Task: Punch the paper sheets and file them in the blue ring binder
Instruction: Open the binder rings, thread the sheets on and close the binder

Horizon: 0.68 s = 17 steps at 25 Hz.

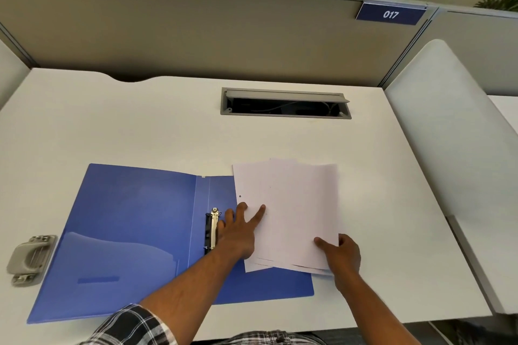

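The blue ring binder (131, 227) lies open and flat on the white desk, its metal ring mechanism (212, 230) just right of the spine. Several white paper sheets (297, 210) lie fanned over the binder's right half; one punched hole shows near the left edge. My left hand (238, 230) rests with straight spread fingers on the left edge of the sheets, beside the rings. My right hand (340, 253) pinches the lower right corner of the sheets, thumb on top. A grey hole punch (29, 258) sits at the desk's left edge.
A grey cable hatch (284, 103) stands open at the back of the desk (140, 126). A beige partition (196, 33) with a blue "017" sign (391, 14) runs behind. A white chair back (448, 126) stands at the right.
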{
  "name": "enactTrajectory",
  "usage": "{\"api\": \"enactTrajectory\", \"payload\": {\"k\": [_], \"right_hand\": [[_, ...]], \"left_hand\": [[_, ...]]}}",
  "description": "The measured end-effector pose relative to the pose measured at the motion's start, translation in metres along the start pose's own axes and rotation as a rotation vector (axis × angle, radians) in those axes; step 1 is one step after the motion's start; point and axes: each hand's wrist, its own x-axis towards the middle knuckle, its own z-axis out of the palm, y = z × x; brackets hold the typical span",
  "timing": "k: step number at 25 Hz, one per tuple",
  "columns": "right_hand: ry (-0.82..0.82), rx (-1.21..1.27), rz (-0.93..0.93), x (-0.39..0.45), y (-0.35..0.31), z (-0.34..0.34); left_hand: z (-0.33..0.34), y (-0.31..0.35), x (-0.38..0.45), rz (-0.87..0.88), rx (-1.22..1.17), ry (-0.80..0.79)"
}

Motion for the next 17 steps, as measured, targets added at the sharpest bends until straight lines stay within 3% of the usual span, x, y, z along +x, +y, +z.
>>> {"api": "enactTrajectory", "payload": {"k": [8, 10, 13, 14, 17], "right_hand": [[-0.086, 0.222, -0.108, 0.003, -0.006, -0.027], [-0.155, 0.344, -0.146, -0.002, -0.012, -0.036], [-0.262, 0.413, -0.204, -0.01, -0.021, -0.04], [-0.296, 0.42, -0.221, -0.013, -0.023, -0.039], [-0.386, 0.428, -0.295, -0.017, -0.032, -0.038]], "left_hand": [[-0.006, -0.011, 0.003, 0.021, -0.198, 0.247], [-0.023, -0.001, 0.003, 0.007, -0.559, 0.244], [-0.053, 0.012, 0.001, -0.05, -1.208, 0.028], [-0.06, 0.013, 0.001, -0.071, -1.298, 0.009], [-0.071, 0.012, -0.001, -0.062, -1.426, 0.17]]}}
